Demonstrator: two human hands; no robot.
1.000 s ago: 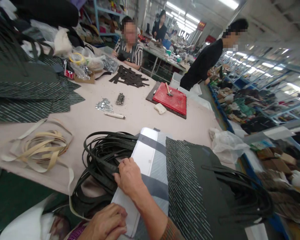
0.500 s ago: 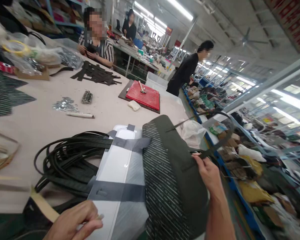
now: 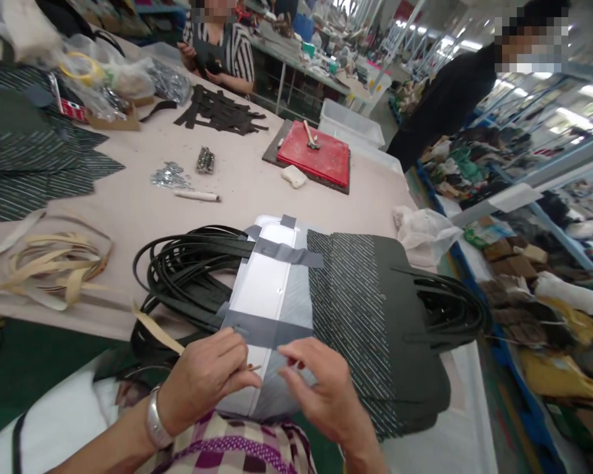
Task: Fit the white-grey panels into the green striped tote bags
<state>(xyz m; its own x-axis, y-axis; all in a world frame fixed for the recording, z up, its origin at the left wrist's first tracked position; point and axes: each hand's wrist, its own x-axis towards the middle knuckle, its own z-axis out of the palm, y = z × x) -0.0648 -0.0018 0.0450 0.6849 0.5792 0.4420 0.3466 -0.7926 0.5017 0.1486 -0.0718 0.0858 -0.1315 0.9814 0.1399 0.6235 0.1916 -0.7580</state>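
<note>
Apparently, the left hand [image 3: 210, 367] is closed on a tan strip [image 3: 157, 329]; the right hand's [image 3: 326, 382] thumb and finger stand apart over the white panel [image 3: 257, 289]. That lies on the tabletop [image 3: 257, 204], black straps [image 3: 217, 245] looped leftward, presumably keeping its face uncovered.

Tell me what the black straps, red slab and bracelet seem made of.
Black straps: perhaps leather or imitation leather, satin, bending in smooth loops.
Red slab: probably plastic or rubber, slightly shiny, uniformly colored.
Bracelet: likely polished metal, silvery with bright highlights.
</note>
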